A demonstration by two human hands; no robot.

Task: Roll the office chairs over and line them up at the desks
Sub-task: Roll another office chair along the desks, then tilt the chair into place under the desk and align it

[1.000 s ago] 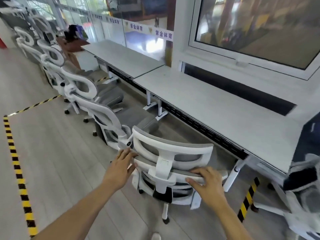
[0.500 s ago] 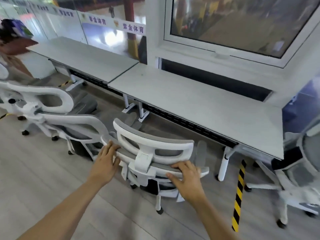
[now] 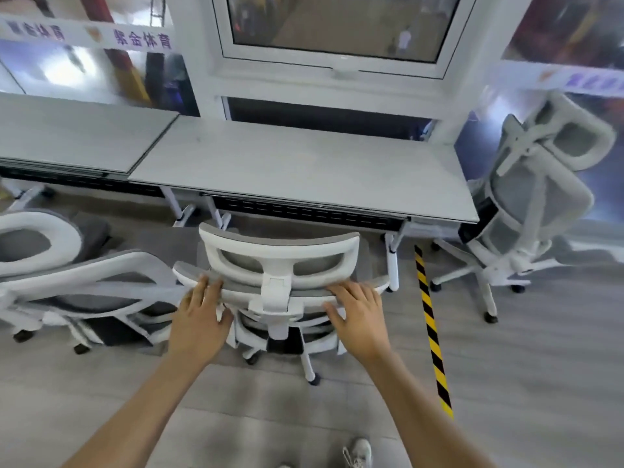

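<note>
— What's the room giving us?
— Grey plank floor, a long grey desk under a white-framed window, yellow-and-black tape at four o'clock.
— And the chair?
— White chair dead centre, backrest facing us, tucked at the desk edge. Another chair at nine o'clock, a third at two.
— Grip?
— Left hand and right hand lie flat on the backrest top, fingers spread, not clamped.
</note>
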